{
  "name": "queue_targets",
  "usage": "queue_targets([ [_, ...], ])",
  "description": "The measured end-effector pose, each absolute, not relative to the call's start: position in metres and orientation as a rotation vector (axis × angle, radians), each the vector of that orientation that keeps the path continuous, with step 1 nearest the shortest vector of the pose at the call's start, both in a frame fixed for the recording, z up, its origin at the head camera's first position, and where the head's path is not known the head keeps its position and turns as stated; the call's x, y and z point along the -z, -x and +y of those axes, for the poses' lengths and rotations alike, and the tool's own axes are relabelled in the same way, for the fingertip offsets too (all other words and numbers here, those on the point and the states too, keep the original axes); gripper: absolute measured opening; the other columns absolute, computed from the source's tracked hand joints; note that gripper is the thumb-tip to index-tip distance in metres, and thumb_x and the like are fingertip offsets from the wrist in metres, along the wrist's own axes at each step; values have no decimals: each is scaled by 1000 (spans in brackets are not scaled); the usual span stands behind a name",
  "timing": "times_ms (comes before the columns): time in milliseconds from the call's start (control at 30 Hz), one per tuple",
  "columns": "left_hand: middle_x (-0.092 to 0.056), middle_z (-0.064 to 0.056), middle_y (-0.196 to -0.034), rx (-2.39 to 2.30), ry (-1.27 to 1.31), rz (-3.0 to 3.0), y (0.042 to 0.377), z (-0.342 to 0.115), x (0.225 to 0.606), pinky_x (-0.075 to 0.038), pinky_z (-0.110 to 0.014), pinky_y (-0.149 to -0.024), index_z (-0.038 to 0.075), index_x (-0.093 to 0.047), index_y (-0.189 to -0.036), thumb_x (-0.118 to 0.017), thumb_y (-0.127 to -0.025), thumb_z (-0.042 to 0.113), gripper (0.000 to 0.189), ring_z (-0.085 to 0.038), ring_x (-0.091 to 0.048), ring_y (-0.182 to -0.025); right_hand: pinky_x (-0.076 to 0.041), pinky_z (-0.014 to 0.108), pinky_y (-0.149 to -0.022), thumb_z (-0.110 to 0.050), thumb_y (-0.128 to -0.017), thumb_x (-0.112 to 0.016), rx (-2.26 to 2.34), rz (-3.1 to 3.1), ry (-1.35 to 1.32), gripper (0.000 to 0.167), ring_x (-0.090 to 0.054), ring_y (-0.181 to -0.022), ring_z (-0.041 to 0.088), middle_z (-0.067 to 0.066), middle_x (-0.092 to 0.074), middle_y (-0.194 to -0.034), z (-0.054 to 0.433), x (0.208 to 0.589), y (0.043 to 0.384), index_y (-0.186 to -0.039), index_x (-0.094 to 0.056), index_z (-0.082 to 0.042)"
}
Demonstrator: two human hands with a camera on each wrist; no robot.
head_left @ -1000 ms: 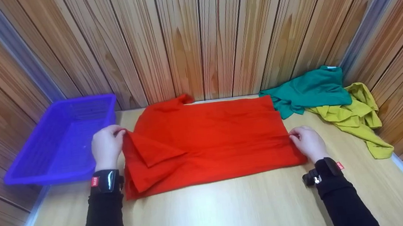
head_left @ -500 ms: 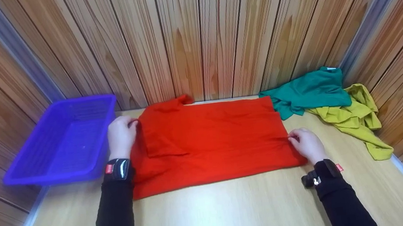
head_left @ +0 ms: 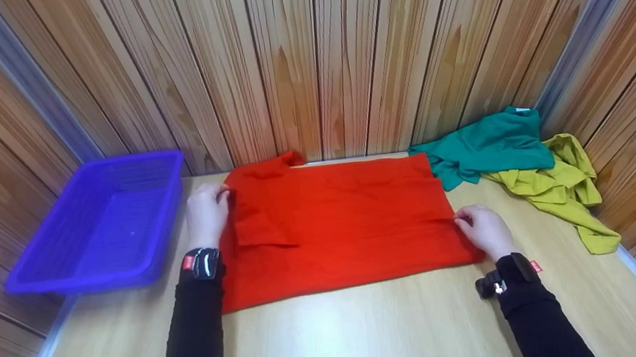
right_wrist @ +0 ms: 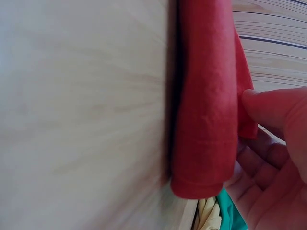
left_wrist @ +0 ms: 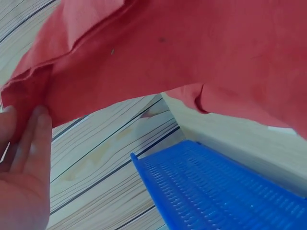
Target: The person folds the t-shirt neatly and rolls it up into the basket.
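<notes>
A red T-shirt point(head_left: 346, 223) lies folded lengthwise on the table, with a sleeve showing at its upper left. My left hand point(head_left: 207, 214) pinches the shirt's left edge between thumb and fingers; in the left wrist view that cloth point(left_wrist: 144, 62) hangs lifted from the fingers point(left_wrist: 36, 143). At the opposite end, my right hand point(head_left: 486, 229) pinches the right edge. The right wrist view shows the thumb point(right_wrist: 268, 105) on a thin flap of red cloth beside the thick rounded fold point(right_wrist: 208, 120).
A purple-blue plastic basket point(head_left: 83, 281) stands left of the shirt. A green garment point(head_left: 492, 145) lies over a crumpled yellow one point(head_left: 568, 193) at the back right. Wood-patterned walls point(head_left: 306, 61) enclose the table point(head_left: 335, 342) at the back and sides.
My left hand has moved right and slightly away from me, carrying the shirt's left edge inward, and the loose layers there lie flatter. My right hand stays nearly still at the right edge.
</notes>
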State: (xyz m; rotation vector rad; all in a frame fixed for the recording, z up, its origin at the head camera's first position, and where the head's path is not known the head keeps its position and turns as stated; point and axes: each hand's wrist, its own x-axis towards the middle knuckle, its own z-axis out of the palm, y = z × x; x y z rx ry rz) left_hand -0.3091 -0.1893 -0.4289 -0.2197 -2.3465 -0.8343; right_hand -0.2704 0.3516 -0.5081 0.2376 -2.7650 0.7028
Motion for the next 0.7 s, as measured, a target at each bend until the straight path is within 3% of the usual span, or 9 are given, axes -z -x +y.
queue_targets([
  [133,-64,-26,-119,844,218,-2438,308,-192,433,-42,-50,-100,-6,-69,-114,-66,-88,-4,26,-42,-59,-113,-44,57,-92,-3,-91,-65,-716,-2780,-239,11,-60,-97,44,25,-65,-99,351,508,271,-97,-68,5],
  [267,-44,-30,-144,864,206,-2578,307,-199,440,-31,-52,-111,-5,-56,-135,-61,-90,-4,45,-46,-44,-131,-45,56,-91,-3,-91,-64,-738,-2787,-239,16,-59,-97,42,25,-65,-104,352,509,271,-105,-68,5],
  [400,-47,-32,-140,877,193,-2638,304,-207,449,-31,-52,-111,-8,-55,-134,-59,-91,-5,43,-47,-44,-130,-45,57,-92,-2,-91,-64,-753,-2781,-234,21,-59,-98,43,27,-64,-109,353,509,270,-110,-66,5],
  [600,-60,-32,-123,872,209,-2643,296,-221,463,-39,-53,-104,-14,-59,-123,-61,-88,-6,36,-47,-54,-118,-42,58,-98,-5,-92,-63,-776,-2784,-207,23,-57,-108,46,29,-60,-118,354,507,268,-112,-65,5],
  [700,-64,-32,-114,873,224,-2678,288,-227,469,-42,-55,-99,-15,-62,-116,-62,-87,-5,30,-47,-58,-111,-44,58,-95,-5,-92,-64,-773,-2782,-209,20,-59,-105,45,28,-59,-117,353,505,267,-110,-66,4],
])
